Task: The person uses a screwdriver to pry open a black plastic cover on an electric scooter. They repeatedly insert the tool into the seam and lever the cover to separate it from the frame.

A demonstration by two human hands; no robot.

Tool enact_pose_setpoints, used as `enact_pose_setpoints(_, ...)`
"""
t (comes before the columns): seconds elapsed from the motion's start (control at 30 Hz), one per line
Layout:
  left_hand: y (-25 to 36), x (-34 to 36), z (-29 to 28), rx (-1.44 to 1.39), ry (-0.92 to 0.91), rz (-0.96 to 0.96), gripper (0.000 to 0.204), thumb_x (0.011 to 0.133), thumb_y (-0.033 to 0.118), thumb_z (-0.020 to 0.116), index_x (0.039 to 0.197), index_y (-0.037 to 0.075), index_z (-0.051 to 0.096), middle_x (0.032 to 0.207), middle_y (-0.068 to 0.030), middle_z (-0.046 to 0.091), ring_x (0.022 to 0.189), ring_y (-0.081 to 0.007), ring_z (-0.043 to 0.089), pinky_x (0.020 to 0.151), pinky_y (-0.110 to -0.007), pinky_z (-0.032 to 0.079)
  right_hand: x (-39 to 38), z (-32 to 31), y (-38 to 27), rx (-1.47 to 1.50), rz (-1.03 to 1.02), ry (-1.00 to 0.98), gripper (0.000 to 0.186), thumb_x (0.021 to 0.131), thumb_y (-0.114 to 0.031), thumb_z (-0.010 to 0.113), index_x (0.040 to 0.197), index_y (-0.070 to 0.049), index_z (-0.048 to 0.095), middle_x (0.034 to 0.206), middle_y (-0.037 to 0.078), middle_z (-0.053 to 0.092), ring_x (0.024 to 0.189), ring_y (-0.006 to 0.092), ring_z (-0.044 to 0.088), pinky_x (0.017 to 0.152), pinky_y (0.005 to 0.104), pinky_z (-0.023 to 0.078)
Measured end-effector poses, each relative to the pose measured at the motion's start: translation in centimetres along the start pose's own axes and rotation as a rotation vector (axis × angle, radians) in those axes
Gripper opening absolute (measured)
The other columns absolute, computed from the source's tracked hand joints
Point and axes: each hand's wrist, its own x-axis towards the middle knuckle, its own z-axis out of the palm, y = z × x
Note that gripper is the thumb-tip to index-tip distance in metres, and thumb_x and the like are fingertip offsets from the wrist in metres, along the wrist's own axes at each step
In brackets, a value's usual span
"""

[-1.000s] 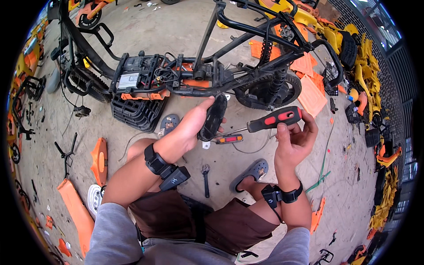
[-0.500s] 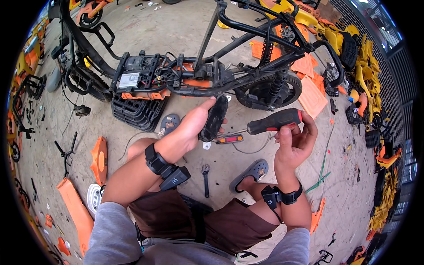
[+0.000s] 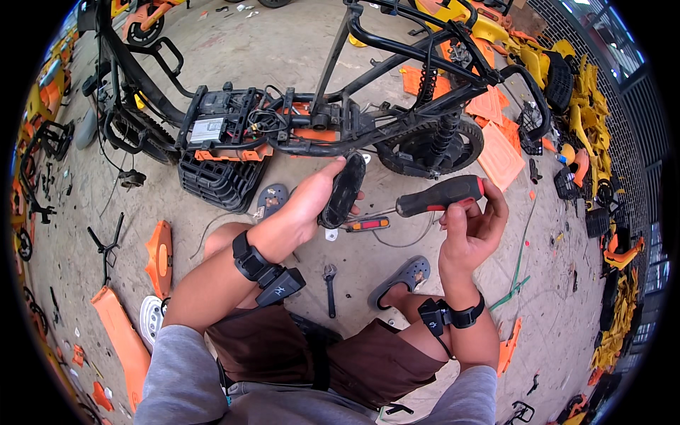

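My left hand [image 3: 316,196] is wrapped round a black oval part [image 3: 344,190], held up on its edge in front of the stripped scooter frame [image 3: 382,132]. Its exact kind I cannot tell. My right hand [image 3: 473,237] grips a screwdriver [image 3: 439,196] by its thick black and red handle. The thin shaft points left toward the black part; whether the tip touches it is hidden. Below the shaft is a small red and orange light [image 3: 368,224] by a thin wire.
An adjustable wrench [image 3: 330,290] lies on the concrete between my feet. Under the scooter's middle sits a black crate [image 3: 221,180]. Orange panels [image 3: 122,340] lie at the left, others [image 3: 501,156] by the rear wheel [image 3: 433,146]. Yellow parts [image 3: 588,120] are heaped along the right wall.
Almost nothing differs. My right hand and the screwdriver have shifted very slightly; my left hand keeps the black part in the same place.
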Motion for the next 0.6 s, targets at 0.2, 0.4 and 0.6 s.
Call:
enact_pose_setpoints(0.2,-0.09,0.11,-0.10,0.003,-0.004,0.005,0.043,0.104,0.043,0.036,0.115,0.008,0.058,0.093,-0.0109,0.069,0.068,-0.0187,0.065,0.060,-0.036,0.055,0.04,0.02,0.05,0.022,-0.023,0.000,0.057,0.082,0.002,0.073,0.131,0.001,0.044,0.131,0.015,0.048,0.085,0.0153,0.063,0.073,0.0253,0.050)
enact_pose_setpoints(0.4,-0.13,0.20,-0.11,-0.004,0.001,0.005,0.043,0.103,0.044,0.037,0.114,0.008,0.058,0.092,-0.0107,0.068,0.068,-0.0191,0.065,0.062,-0.036,0.054,0.02,-0.07,-0.03,0.023,0.002,0.010,0.056,0.082,0.002,0.072,0.130,0.001,0.044,0.131,0.015,0.048,0.085,0.0155,0.063,0.073,0.0259,0.051)
enact_pose_setpoints(0.6,-0.20,0.18,-0.10,-0.012,-0.003,0.004,0.043,0.103,0.045,0.038,0.113,0.008,0.059,0.092,-0.0105,0.068,0.069,-0.0196,0.065,0.063,-0.035,0.053,0.05,-0.03,0.13,0.031,-0.023,0.005,0.056,0.081,0.003,0.073,0.129,0.001,0.045,0.130,0.015,0.049,0.084,0.0149,0.063,0.072,0.0248,0.051)
